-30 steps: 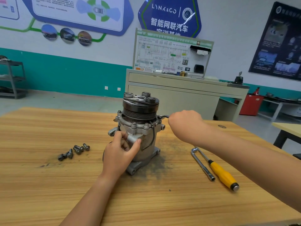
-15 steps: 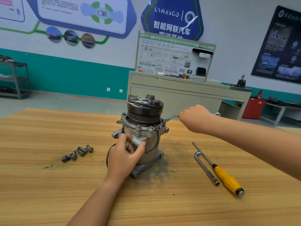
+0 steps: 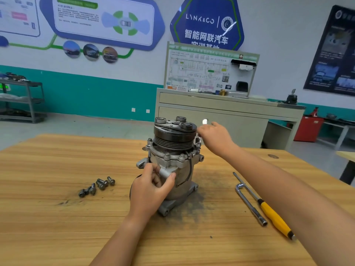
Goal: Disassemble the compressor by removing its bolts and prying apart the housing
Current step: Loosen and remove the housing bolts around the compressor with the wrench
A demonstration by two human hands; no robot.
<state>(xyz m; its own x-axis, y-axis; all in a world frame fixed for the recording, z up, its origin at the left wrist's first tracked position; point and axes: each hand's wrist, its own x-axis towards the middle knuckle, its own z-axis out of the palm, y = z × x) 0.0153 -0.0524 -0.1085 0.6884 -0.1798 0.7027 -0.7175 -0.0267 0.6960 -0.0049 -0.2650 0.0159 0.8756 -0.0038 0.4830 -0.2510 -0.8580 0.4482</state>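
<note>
**Compressor upright on the bench, both hands on it**

The compressor (image 3: 172, 160) stands upright near the middle of the wooden table (image 3: 57, 227), pulley end up, on a dark smear of grime. The left hand (image 3: 151, 191) wraps its fingers and thumb around a port stub on the housing's near side. The right hand (image 3: 216, 138) sits at the upper right flange, fingers curled around a wrench (image 3: 200, 135) – only its bright ends show, blurred. To the left lie loose bolts (image 3: 97, 186), well apart from the compressor; I count about 6. To the right rest an L-shaped socket wrench (image 3: 249, 204) and a yellow-handled screwdriver (image 3: 272, 217) – side by side.
</note>
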